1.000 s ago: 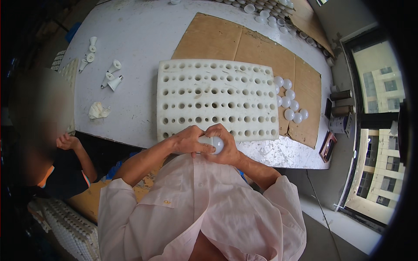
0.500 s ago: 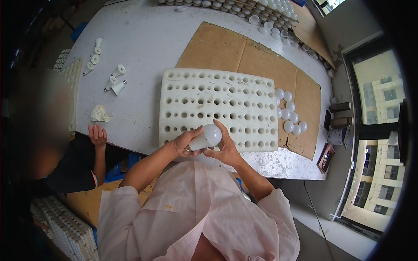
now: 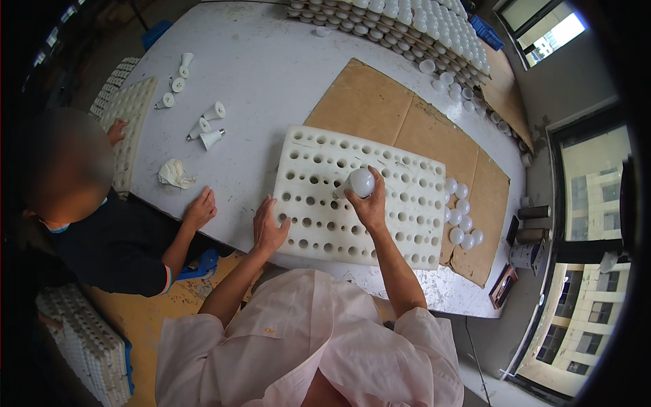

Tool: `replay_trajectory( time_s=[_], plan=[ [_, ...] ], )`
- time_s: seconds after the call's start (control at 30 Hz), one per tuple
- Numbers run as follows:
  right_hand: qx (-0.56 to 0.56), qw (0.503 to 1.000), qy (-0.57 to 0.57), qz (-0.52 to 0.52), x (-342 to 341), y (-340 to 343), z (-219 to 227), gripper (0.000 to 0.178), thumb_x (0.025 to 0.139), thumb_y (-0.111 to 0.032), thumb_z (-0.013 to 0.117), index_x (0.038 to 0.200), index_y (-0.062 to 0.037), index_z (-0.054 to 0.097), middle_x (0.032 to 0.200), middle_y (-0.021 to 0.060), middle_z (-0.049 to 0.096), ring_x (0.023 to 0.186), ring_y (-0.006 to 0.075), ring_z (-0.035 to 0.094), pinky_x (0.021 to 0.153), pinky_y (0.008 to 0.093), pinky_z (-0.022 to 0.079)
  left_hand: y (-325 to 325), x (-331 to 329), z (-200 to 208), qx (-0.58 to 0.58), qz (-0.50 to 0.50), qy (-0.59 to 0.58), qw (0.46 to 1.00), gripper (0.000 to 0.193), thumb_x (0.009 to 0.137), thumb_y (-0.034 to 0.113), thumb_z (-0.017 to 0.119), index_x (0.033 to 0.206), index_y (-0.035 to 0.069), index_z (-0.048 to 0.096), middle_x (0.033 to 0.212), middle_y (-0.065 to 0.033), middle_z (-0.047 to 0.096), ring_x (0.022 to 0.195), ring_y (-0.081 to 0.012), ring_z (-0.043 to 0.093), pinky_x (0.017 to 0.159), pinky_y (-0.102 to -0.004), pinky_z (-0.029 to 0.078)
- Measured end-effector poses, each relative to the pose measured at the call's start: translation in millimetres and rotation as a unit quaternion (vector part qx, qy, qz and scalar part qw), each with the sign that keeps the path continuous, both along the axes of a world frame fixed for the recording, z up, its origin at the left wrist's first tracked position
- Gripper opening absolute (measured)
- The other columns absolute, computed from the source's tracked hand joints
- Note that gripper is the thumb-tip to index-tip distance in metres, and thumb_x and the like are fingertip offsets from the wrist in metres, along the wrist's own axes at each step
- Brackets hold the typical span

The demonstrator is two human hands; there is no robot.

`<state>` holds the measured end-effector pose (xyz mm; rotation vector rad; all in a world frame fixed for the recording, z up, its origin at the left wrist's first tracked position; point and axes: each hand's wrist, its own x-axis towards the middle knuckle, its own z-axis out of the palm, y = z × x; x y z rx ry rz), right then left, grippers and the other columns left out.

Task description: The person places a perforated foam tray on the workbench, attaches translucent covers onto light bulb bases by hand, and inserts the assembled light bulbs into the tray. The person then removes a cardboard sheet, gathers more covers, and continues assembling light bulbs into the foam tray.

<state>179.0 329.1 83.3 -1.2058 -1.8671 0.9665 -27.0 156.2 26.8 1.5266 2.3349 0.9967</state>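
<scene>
- The right hand (image 3: 369, 207) grips a white light bulb (image 3: 359, 182), fingers wrapped around its lower part, the round dome pointing toward the top of the frame.
- The bulb sits just above the middle of the frame, over the white foam tray (image 3: 413, 230), which is full of round holes; whether its base already sits in a hole cannot be told.
- The left hand (image 3: 268, 227) lies flat and open on the lower left edge of the foam tray, holding nothing.
- The tray rests partly on a brown cardboard sheet (image 3: 380, 108) spread over the white table (image 3: 271, 61).
- A cluster of loose white bulb domes (image 3: 461, 214) lies on the cardboard just right of the tray.
- Rows of finished bulbs (image 3: 407, 24) line the upper edge of the frame.
- At the upper left, several white bulb bases (image 3: 203, 129) lie scattered, with a crumpled white rag (image 3: 175, 173) below them.
- At the left, another person's hand (image 3: 200, 209) rests on the table edge, near the rag.
</scene>
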Motion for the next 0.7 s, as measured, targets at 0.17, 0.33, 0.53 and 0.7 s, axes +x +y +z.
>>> replay_trajectory(
  time_s=[0.17, 0.33, 0.53, 0.7],
  plan=[
    [0.101, 0.993, -0.039, 0.039, -77, 49, 27, 0.079, 0.068, -0.014, 0.077, 0.135, -0.0053, 0.035, 0.115, 0.0192, 0.045, 0.105, 0.0325, 0.052, 0.089, 0.0422, 0.048, -13, -13, -11, -0.182, 0.013, -0.287, 0.94, 0.064, 0.076, 0.027, 0.067, 0.127, -0.003, 0.042, 0.124, -0.0243, 0.053, 0.115, -0.0365, 0.051, 0.097, -0.0395, 0.041],
    [0.122, 0.987, -0.052, 0.089, -151, 77, 31, 0.078, 0.068, -0.014, 0.075, 0.135, -0.0087, 0.034, 0.114, 0.0204, 0.045, 0.106, 0.0374, 0.049, 0.087, 0.0439, 0.047, -30, -23, -21, -0.151, 0.01, -0.324, 0.934, 0.063, 0.074, 0.025, 0.069, 0.128, 0.003, 0.046, 0.111, -0.0193, 0.063, 0.102, -0.0324, 0.061, 0.087, -0.0379, 0.048],
    [0.098, 0.961, -0.167, 0.197, -179, 101, -14, 0.087, 0.069, -0.013, 0.074, 0.142, -0.0095, 0.026, 0.119, 0.0222, 0.048, 0.11, 0.0379, 0.046, 0.093, 0.0432, 0.044, -35, -32, -42, -0.168, -0.054, -0.443, 0.879, 0.073, 0.073, 0.008, 0.069, 0.137, 0.001, 0.036, 0.127, -0.0167, 0.054, 0.117, -0.0227, 0.053, 0.098, -0.0348, 0.041],
    [0.029, 0.989, -0.083, 0.123, -120, 84, 9, 0.088, 0.073, -0.018, 0.073, 0.144, -0.0069, 0.023, 0.123, 0.0269, 0.047, 0.107, 0.0382, 0.051, 0.089, 0.0408, 0.045, -40, -33, -30, -0.14, -0.056, -0.454, 0.878, 0.077, 0.068, 0.015, 0.069, 0.138, 0.005, 0.037, 0.121, -0.0166, 0.058, 0.113, -0.0263, 0.056, 0.096, -0.0342, 0.042]
  ],
)
